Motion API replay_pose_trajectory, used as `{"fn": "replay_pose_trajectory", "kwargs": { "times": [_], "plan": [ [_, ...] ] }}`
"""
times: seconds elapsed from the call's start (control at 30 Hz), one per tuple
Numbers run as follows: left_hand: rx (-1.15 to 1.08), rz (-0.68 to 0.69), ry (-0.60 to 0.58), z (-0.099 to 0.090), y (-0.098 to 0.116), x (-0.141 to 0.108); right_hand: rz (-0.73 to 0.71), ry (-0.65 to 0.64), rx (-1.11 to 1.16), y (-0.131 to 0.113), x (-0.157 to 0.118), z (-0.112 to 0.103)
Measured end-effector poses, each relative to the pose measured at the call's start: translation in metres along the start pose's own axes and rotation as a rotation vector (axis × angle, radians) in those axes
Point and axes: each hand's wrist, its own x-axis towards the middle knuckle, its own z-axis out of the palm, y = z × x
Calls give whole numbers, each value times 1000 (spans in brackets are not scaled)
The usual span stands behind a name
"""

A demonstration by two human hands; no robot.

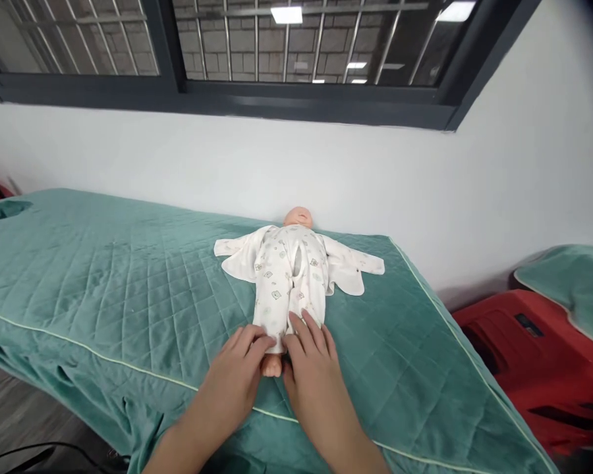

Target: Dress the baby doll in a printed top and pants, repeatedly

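Head view: doll's trousers (275,293) beneath both hands' (237,368) (316,372) fingertips.

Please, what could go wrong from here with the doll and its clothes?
The doll's bare pink foot shows between the left hand and right hand; its toes might catch in the white printed trousers. The doll's pink head lies near the white wall, so pushing that way could bump it.

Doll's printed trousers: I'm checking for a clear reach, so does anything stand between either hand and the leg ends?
Nothing visible does. The left hand and right hand have their fingers at the lower ends of the trousers. A bare foot shows between the hands, blocking neither.
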Motion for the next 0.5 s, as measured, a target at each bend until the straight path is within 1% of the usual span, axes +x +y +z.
{"fn": "replay_pose_trajectory", "kwargs": {
  "times": [0.13, 0.23, 0.3, 0.4, 0.5],
  "plan": [
    [-9, -7, 62, 11, -10, -4, 28, 75, -70, -2, 3, 16],
    [-17, -2, 132, 13, -12, -1, 25, 101, -71, -3, 6, 16],
    [-2, 5, 159, 11, -10, 3, 13, 116, -42, -3, 9, 11],
    [13, 45, 171, 6, -5, 8, -45, 124, 29, -1, 13, -3],
    [-62, 49, 237, 0, 3, 7, -131, 123, 86, 1, 16, -20]
  ]
}}
